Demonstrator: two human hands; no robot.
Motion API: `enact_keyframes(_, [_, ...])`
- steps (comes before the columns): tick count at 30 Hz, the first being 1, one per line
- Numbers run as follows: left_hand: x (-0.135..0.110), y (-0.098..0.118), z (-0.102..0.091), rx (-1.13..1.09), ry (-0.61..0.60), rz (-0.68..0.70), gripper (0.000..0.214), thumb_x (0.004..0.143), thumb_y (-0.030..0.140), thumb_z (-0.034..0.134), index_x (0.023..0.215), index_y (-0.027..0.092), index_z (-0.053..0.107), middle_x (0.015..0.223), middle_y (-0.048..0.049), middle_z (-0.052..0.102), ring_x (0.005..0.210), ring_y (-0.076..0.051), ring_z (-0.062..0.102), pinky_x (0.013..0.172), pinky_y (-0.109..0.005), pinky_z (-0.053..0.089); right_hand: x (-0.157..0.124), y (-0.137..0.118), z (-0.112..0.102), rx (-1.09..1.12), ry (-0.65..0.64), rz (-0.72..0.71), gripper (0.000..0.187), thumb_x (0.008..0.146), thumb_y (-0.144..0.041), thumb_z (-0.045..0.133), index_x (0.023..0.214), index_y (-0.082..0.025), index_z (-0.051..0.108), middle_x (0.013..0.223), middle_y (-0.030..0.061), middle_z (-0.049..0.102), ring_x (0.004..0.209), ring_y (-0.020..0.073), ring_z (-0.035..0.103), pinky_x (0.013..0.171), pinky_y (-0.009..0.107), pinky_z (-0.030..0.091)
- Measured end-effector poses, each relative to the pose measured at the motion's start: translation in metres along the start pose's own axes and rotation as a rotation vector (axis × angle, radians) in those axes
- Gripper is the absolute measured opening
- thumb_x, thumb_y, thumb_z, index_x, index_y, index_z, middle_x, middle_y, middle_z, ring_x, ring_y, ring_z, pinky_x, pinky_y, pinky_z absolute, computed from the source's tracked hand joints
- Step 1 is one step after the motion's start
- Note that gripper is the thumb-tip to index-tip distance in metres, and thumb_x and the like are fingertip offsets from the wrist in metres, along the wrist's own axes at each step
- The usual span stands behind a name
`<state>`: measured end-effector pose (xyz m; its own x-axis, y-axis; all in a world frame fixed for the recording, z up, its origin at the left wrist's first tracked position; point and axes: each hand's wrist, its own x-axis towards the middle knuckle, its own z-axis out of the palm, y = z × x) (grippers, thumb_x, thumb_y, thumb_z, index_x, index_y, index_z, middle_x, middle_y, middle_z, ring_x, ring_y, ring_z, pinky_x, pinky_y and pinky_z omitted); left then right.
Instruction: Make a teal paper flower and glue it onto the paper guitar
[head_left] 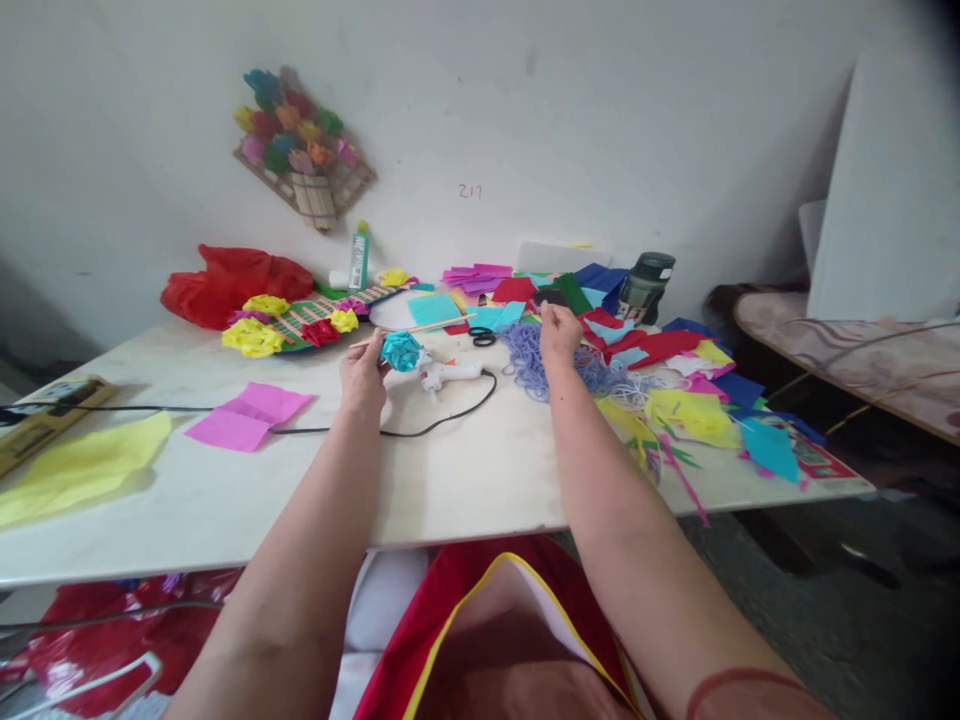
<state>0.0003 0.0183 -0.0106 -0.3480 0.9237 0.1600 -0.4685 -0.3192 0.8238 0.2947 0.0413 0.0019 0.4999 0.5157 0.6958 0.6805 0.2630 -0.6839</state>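
Observation:
My left hand (364, 377) is closed around the edge of a blue crumpled-paper flower (401, 351), held just above the table. A thin wooden stick (431, 326) runs behind the flower, its near end at my left fingers. Right behind the flower lies a white glue gun (459, 371) with a black cord. My right hand (560, 337) is pinched shut over a tangle of lilac string (525, 350); whatever is between its fingertips is too small to make out. Black-handled scissors (482, 337) lie between the two hands.
Coloured paper pieces (637, 345) spread across the right. A dark bottle (645, 287) and a green glue bottle (359, 256) stand at the back. Pink paper (249, 416), yellow paper (90, 465) and a power strip (49, 420) lie left. A flower-decorated panel (300, 322) rests behind.

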Motion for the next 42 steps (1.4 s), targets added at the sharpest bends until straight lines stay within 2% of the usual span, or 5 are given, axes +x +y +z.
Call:
enact_keyframes(11, [0.002, -0.002, -0.002, -0.025, -0.010, 0.006, 0.026, 0.060, 0.035, 0.076, 0.071, 0.016, 0.064, 0.064, -0.0005, 0.064, 0.054, -0.010, 0.057, 0.053, -0.021, 0.048, -0.001, 0.004, 0.027, 0.514, -0.117, 0.167, 0.015, 0.066, -0.025, 0.062, 0.078, -0.016, 0.063, 0.073, 0.0024, 0.066, 0.072, 0.0157, 0.062, 0.074, 0.032, 0.051])
enact_keyframes(22, [0.001, 0.000, -0.001, 0.053, -0.022, -0.022, 0.032, 0.056, 0.040, 0.078, 0.071, 0.015, 0.064, 0.063, 0.0000, 0.063, 0.057, -0.010, 0.058, 0.056, -0.021, 0.047, -0.011, -0.015, 0.027, 0.526, -0.361, 0.062, 0.064, 0.071, -0.043, 0.060, 0.130, -0.022, 0.047, 0.107, 0.0106, 0.066, 0.085, 0.0192, 0.062, 0.081, 0.039, 0.049])
enact_keyframes(30, [0.000, -0.001, -0.002, 0.099, -0.047, 0.003, 0.037, 0.054, 0.044, 0.078, 0.072, 0.015, 0.064, 0.064, 0.0000, 0.062, 0.059, -0.011, 0.059, 0.057, -0.022, 0.047, -0.011, -0.023, 0.020, 0.094, -0.166, 0.065, 0.017, 0.068, -0.033, 0.061, 0.060, -0.019, 0.055, 0.067, 0.0035, 0.061, 0.072, 0.0197, 0.058, 0.078, 0.036, 0.046])
enact_keyframes(33, [0.000, -0.001, -0.002, 0.093, -0.049, 0.009, 0.037, 0.054, 0.044, 0.079, 0.071, 0.015, 0.064, 0.064, 0.0001, 0.062, 0.058, -0.011, 0.059, 0.057, -0.022, 0.047, -0.010, -0.017, 0.023, 0.159, -0.187, 0.116, 0.007, 0.062, -0.020, 0.061, 0.068, -0.019, 0.058, 0.065, 0.0005, 0.060, 0.067, 0.0178, 0.058, 0.073, 0.034, 0.047])
enact_keyframes(42, [0.000, 0.001, -0.002, 0.101, -0.062, 0.014, 0.039, 0.053, 0.047, 0.078, 0.071, 0.015, 0.064, 0.064, -0.0014, 0.062, 0.058, -0.011, 0.058, 0.056, -0.022, 0.048, -0.015, -0.023, 0.025, 0.474, -0.393, 0.253, 0.050, 0.061, -0.014, 0.064, 0.111, -0.014, 0.062, 0.060, -0.0025, 0.062, 0.056, 0.0158, 0.061, 0.067, 0.033, 0.050])
